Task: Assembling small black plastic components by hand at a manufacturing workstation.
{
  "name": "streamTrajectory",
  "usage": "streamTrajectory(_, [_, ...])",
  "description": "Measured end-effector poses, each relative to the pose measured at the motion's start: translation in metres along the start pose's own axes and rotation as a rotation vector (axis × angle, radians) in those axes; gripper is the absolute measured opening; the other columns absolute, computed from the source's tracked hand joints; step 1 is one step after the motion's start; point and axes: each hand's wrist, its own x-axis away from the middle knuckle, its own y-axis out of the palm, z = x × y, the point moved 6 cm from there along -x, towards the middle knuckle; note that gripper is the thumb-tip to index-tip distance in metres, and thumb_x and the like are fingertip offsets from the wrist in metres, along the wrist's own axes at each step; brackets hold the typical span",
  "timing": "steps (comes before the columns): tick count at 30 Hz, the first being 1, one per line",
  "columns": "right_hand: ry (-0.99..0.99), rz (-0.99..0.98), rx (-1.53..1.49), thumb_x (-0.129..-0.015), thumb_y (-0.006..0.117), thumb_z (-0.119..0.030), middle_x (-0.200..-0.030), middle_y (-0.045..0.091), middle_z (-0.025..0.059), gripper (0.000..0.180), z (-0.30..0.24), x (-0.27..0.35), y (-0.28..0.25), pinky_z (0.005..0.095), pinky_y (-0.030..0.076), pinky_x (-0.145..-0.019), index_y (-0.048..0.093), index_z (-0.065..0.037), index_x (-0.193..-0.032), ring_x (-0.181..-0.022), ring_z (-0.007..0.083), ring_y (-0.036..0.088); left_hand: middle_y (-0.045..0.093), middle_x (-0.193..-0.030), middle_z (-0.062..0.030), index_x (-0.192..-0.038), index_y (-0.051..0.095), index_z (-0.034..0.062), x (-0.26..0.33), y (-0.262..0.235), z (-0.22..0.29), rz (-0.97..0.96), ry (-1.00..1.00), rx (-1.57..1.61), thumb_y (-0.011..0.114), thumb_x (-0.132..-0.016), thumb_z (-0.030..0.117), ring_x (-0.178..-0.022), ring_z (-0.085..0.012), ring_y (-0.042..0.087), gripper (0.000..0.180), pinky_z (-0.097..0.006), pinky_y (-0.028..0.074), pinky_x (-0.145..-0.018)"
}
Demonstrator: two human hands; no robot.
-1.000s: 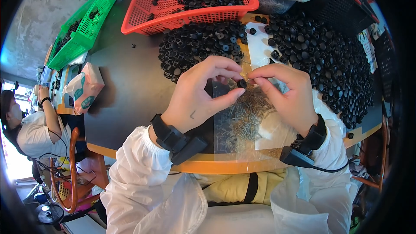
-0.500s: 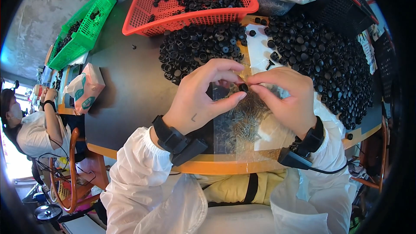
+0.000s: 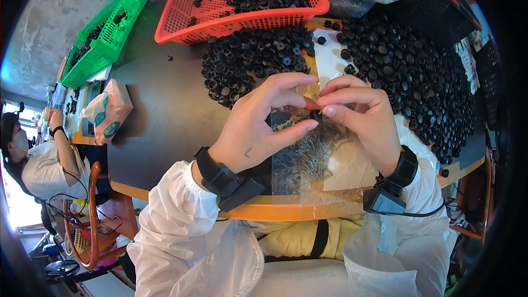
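Head view: both hands meet over the middle of the dark round table (image 3: 165,115). The left hand (image 3: 258,126) and the right hand (image 3: 363,115) are each pinched closed on one small round black plastic cap (image 3: 315,115), thumbs and forefingers touching it from either side, just above a clear plastic bag of small metal screws (image 3: 308,157) lying at the table's near edge. Whether a screw is already in the cap is hidden by the fingertips.

Judging from this, the step goes best if the cap is kept low over the bag, so anything dropped lands among the screws, and if the fingertips hold the rim squarely while the small part is seated.

Counts: one cap in hand; two loose heaps of black caps, a smaller one (image 3: 253,60) beyond the left hand and a much larger one (image 3: 418,71) to the right, both too many to count; one red mesh plastic basket (image 3: 242,19) with more black parts; one green mesh basket (image 3: 104,36) farther left; one black wrist unit on each forearm. A second person (image 3: 38,159) sits at the far left.
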Motion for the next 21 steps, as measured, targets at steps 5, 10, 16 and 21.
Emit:
streamTrajectory(5, [-0.035,-0.029,0.06,-0.079,0.072,-0.003,-0.101,0.064,0.0059,0.016,-0.004,0.001,0.003,0.0279,0.045,-0.087,0.075,-0.006,-0.095,-0.096,0.0161,0.059,0.066,-0.101,-0.0064,-0.132,0.044,0.0035,0.0,0.002,-0.001,-0.02,-0.036,0.043,0.075,-0.078,0.002,-0.095,-0.0123,0.062,0.062,-0.027,0.047,-0.084])
streamTrajectory(10, [-0.019,-0.045,0.042,-0.079,0.073,-0.004,-0.101,0.064,0.0058,0.016,-0.004,0.001,0.003,0.028,0.045,-0.086,0.075,-0.006,-0.094,-0.096,0.0158,0.058,0.067,-0.1,-0.0069,-0.137,0.038,0.0036,0.0,-0.002,-0.002,0.001,-0.078,0.114,0.073,-0.081,0.002,-0.096,-0.0124,0.061,0.066,-0.028,0.047,-0.085])
streamTrajectory(16, [0.007,-0.092,0.048,-0.08,0.072,-0.004,-0.1,0.063,0.0058,0.016,-0.003,0.001,0.008,0.0275,0.045,-0.086,0.074,-0.005,-0.096,-0.097,0.0155,0.058,0.068,-0.101,-0.0081,-0.14,0.032,0.0031,0.001,0.002,-0.002,-0.081,-0.061,0.134,0.07,-0.083,0.001,-0.097,-0.0135,0.059,0.068,-0.029,0.047,-0.085])
streamTrajectory(21, [-0.093,-0.034,0.166,-0.078,0.074,-0.005,-0.1,0.063,0.0056,0.023,-0.017,0.002,0.01,0.028,0.047,-0.084,0.073,-0.006,-0.101,-0.093,0.0162,0.06,0.068,-0.104,-0.0089,-0.143,0.028,0.003,0.001,0.002,-0.001,-0.08,-0.156,0.298,0.066,-0.086,0.0,-0.099,-0.0141,0.06,0.068,-0.03,0.046,-0.09])
